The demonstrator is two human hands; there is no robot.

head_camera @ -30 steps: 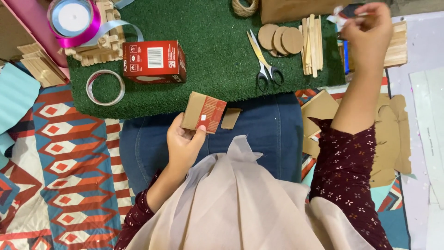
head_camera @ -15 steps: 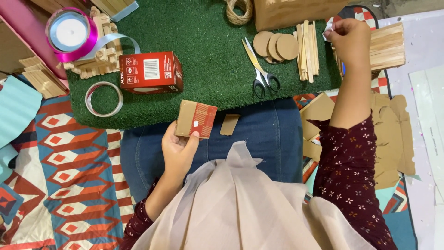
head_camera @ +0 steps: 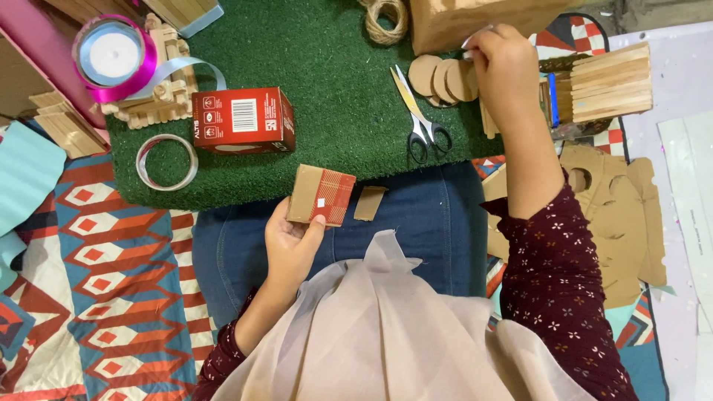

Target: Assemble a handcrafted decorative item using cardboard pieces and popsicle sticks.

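My left hand holds a small cardboard piece partly covered in red plaid paper, above my lap. A plain cardboard scrap lies on my jeans just right of it. My right hand reaches far out over the green mat, its fingers pinched on a small white bit at the foot of a brown cardboard box. Under that hand lie round cardboard discs and wooden sticks. Scissors lie on the mat to its left.
A red carton, a clear tape ring, a ribbon spool, a stick-built frame and a twine coil sit on the mat. Flat wooden sticks and cut-out cardboard sheets lie at the right.
My right hand has moved left, from the stack of sticks toward the cardboard box and discs. The left hand keeps the plaid piece in about the same spot.
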